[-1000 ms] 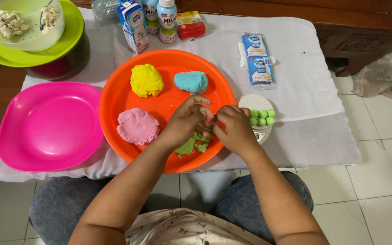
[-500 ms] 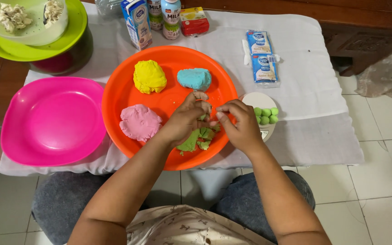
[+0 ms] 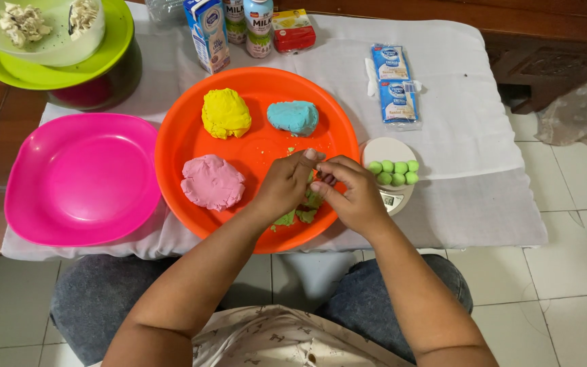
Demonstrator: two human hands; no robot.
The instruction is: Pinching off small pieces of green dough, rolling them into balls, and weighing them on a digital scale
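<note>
Left hand [image 3: 285,185]: fingers pinched on a bit of green dough [image 3: 305,212], over the orange tray [image 3: 185,143].
Right hand [image 3: 351,194]: fingertips meeting the left, gripping the same bit.
Dough position: directly beneath both hands, at the tray's near edge.
Nearer hand: both equally close.
Green balls [image 3: 394,172]: on the small scale [image 3: 390,198], just right of the right hand.

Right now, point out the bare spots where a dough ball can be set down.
The pink plate is bare. The orange tray has room between the yellow dough, blue dough and pink dough. The white cloth is bare right of the scale. Crowded: around both hands and the green balls.
</note>
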